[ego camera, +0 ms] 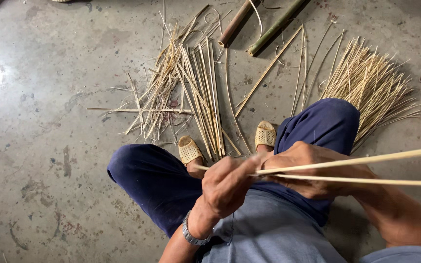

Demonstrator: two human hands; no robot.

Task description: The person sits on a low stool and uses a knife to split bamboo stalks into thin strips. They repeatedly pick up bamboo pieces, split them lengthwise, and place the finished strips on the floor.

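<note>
Both hands have a tight grip on long, thin, pale bamboo strips (356, 169) that stick out to the right. The left hand (227, 187) pinches their near end, and the right hand (313, 168) is wrapped around them just beside it. They are held above the blue trouser knees. Farther away, loose pale bamboo strips (191, 87) lie on the grey concrete floor (40, 122).

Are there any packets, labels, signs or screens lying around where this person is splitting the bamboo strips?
None in view: no package, label, sign or screen. There are only bamboo strips and poles on the concrete floor, and the split strip held in the left hand and right hand.
</note>
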